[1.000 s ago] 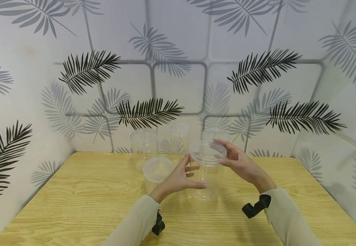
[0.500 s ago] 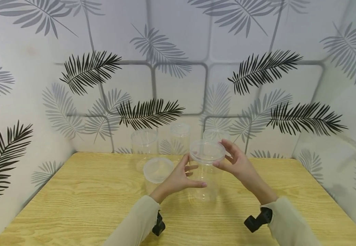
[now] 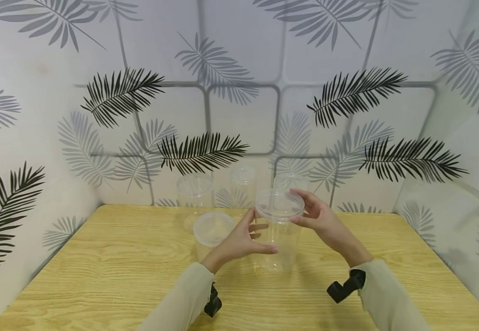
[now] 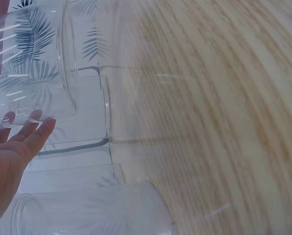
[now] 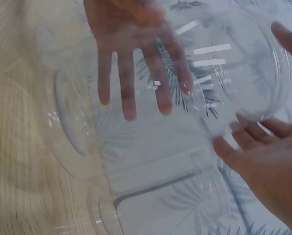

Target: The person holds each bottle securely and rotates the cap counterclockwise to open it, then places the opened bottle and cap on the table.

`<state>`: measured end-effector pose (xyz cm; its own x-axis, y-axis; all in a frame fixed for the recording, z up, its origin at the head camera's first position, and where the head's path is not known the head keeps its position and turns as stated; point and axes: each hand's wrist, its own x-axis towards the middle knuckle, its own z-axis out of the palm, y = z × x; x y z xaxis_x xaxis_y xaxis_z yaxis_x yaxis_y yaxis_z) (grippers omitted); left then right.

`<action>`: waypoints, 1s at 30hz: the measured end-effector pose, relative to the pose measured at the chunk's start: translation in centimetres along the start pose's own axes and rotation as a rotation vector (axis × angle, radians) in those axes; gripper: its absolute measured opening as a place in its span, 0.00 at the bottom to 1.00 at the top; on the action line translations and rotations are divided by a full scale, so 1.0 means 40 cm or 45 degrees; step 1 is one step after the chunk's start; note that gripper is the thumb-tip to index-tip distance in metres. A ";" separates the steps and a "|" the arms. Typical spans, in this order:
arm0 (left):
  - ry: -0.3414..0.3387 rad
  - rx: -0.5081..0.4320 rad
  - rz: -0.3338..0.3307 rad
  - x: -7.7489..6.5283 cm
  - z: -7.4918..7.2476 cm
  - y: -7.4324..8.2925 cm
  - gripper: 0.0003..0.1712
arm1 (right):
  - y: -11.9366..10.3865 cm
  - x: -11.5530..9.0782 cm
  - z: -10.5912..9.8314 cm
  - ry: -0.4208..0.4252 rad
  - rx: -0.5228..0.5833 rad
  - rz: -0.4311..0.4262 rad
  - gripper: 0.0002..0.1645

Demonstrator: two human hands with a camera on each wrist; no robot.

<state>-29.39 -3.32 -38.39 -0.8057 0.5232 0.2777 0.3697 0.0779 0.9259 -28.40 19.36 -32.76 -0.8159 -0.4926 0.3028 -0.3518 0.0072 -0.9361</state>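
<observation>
A large clear plastic jar stands in front of me in the head view, with a clear lid on its top. My left hand holds the jar's side, thumb toward me and fingers behind. At the lid's right edge, my right hand grips the rim between thumb and fingers. The right wrist view shows my left fingers through the see-through wall, with my right fingers at the lid. Left of the jar is a shorter lidded jar, partly behind my left wrist.
Behind stand more clear jars: a wide one at the left, a narrow one in the middle and another partly hidden by the large jar. The wooden table meets a leaf-patterned backdrop.
My right hand turned a little around the lid's rim toward me, then back toward its earlier place. My left hand and the jar have stayed almost still.
</observation>
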 end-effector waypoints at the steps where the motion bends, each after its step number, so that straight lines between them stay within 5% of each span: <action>1: -0.006 -0.001 -0.004 0.000 -0.001 0.002 0.56 | 0.002 0.002 -0.008 -0.047 0.037 -0.010 0.42; 6: -0.033 0.022 -0.008 0.003 -0.002 0.005 0.54 | 0.009 0.007 -0.034 -0.209 0.162 -0.033 0.41; 12: -0.036 0.031 -0.025 0.001 -0.001 0.007 0.55 | 0.012 0.004 -0.036 -0.222 0.177 -0.032 0.42; 20: -0.008 -0.006 -0.024 -0.012 0.000 0.040 0.56 | -0.009 -0.009 0.001 0.069 -0.048 0.012 0.45; 30: 0.021 0.019 -0.007 0.003 0.003 -0.004 0.57 | -0.023 -0.011 0.052 0.291 -0.212 0.095 0.46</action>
<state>-29.49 -3.17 -38.55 -0.8151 0.5087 0.2772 0.3724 0.0935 0.9233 -26.79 17.76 -32.41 -0.9178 -0.2768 0.2846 -0.3422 0.1882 -0.9206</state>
